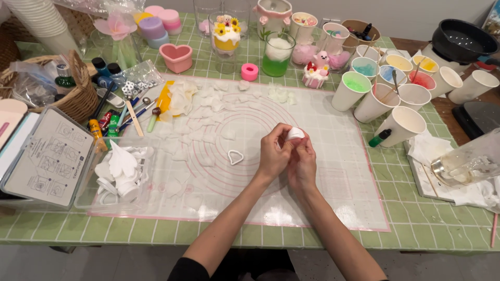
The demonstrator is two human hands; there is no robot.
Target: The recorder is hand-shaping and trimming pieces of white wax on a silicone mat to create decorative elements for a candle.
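At the far left of the green-checked worktop (416,218) we note a woven wicker basket (78,99) holding wrapped packets, and before it a clear plastic case lid with a printed white sheet (47,158). Just beside that stands a clear plastic tub of white cutter shapes (122,174). Above the tub lies a scatter of pens and small tools (127,112).

The translucent silicone mat with pink concentric rings (333,182) fills the middle of the worktop. Thin white petal-shaped pieces (200,112) cover its upper left part, and a small white teardrop-shaped cutter (235,156) lies just left of the hands.

Over the mat's centre we observe the left hand (273,153) and the right hand (302,164), pressed together. Both are closed with their fingertips on a small white lump of soft material (295,133), held clear of the mat.

To the right stands a cluster of white paper cups with coloured contents (388,86), and beyond it a black pan (461,39).
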